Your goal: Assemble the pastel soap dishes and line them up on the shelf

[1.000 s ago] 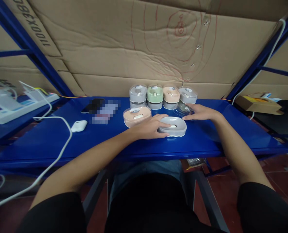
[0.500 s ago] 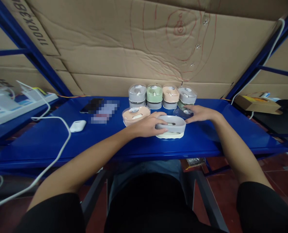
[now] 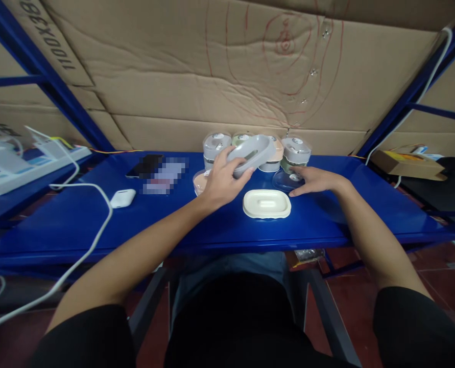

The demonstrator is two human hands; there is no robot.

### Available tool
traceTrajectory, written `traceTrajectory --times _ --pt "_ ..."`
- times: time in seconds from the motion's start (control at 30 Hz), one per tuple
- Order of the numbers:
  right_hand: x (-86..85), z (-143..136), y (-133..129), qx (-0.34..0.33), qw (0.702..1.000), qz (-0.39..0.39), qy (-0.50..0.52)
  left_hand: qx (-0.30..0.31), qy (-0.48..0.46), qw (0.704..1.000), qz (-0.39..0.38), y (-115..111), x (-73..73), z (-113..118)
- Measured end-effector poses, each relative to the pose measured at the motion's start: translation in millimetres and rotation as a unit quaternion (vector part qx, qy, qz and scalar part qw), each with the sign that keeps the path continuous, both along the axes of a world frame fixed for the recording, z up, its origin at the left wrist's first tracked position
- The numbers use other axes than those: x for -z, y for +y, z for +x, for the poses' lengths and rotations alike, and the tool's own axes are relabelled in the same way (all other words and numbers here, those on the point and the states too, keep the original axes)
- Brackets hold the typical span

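My left hand (image 3: 227, 179) is closed around a grey oval soap dish (image 3: 256, 153), tilted and raised in front of the back row of boxes. A slot shows in its floor. Below it on the table lies a cream oval base (image 3: 266, 204) with a raised ridge in the middle. My right hand (image 3: 313, 180) is open, fingers apart at the right end of a clear lid (image 3: 284, 180) that lies flat and bears a round sticker. Behind my left hand, a peach lidded box (image 3: 200, 182) is mostly hidden.
Stacked lidded soap boxes in grey (image 3: 216, 145), green and peach line the back of the blue table (image 3: 212, 230). To the left are a white earbud case (image 3: 123, 198), a dark phone (image 3: 145, 166) and a white cable (image 3: 97, 232). A cardboard wall (image 3: 173, 66) stands behind.
My left hand has lifted the grey soap dish off the cream base and carried it up and back, tilting it. The base is uncovered. My right hand has hardly moved.
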State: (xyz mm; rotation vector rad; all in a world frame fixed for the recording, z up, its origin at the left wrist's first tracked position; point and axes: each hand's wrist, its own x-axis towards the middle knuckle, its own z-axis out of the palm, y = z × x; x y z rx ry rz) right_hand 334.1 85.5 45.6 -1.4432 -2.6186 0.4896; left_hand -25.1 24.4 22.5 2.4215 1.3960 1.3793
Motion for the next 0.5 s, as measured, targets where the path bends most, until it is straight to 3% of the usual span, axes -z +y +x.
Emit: traceTrajectory --times 0.17,0.5 --pt "-1.8 -2 -3 0.005 1.000 0.004 -0.014 -0.076 0.007 0.997 -0.012 10 3.5 -7" --pt "3.6 4 2 -0.018 1.000 0.014 0.006 -0.059 0.001 0.998 -0.004 10 0.9 -7"
